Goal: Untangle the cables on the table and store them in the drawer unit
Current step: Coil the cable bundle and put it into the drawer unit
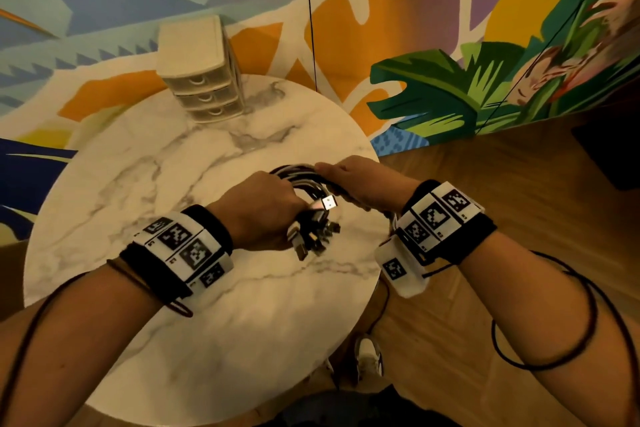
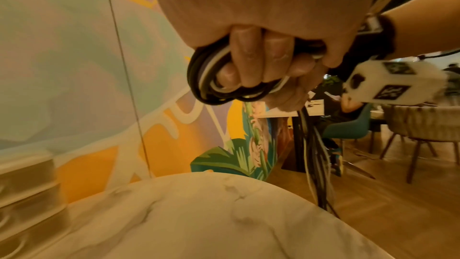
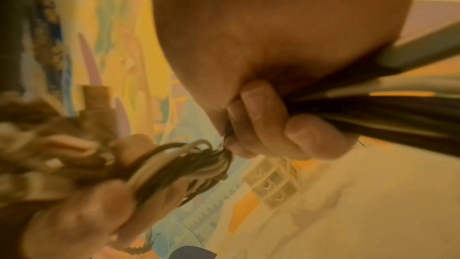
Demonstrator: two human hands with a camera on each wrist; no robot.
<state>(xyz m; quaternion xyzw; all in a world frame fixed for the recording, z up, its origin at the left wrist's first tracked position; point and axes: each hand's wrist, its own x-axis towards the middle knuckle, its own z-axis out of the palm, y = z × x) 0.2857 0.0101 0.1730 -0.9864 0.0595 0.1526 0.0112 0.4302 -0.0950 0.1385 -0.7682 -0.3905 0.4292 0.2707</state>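
Cables (image 1: 304, 180) — black and white, bundled — sit clenched in both fists above the marble table (image 1: 145, 163): left hand (image 1: 263, 208) near the plugs, right hand (image 1: 360, 184) on the loop. No lettering is legible. Only the left wrist view shows strands dangling past the table edge. Drawer unit (image 1: 199, 73) stands closed at the far rim.

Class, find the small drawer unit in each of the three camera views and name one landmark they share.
Head: drawer unit at upper left, on the table's far edge.
Left wrist: blurred at the left edge.
Right wrist: lower centre-right, tilted.
Shared landmark: the marble table.
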